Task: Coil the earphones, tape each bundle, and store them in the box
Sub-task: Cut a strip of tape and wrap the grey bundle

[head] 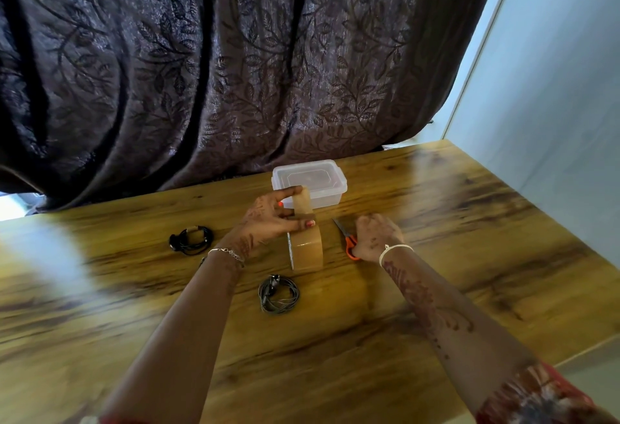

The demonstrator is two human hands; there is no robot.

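The tape strip (303,205) looks limp and sticky, so our left hand (273,219) fingers pinch its end; right hand (379,237) fingers grip the scissors (350,246)

Both forearms (174,323) bear henna patterns (426,299); a silver chain bracelet (226,252) rings the left wrist, a white band (396,248) the right.

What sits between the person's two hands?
In the head view, a brown roll of packing tape stands on edge there, with the blades of the orange-handled scissors beside it.

Brown tape roll (307,249), orange-handled scissors (349,243), leaf-patterned curtain (235,54)
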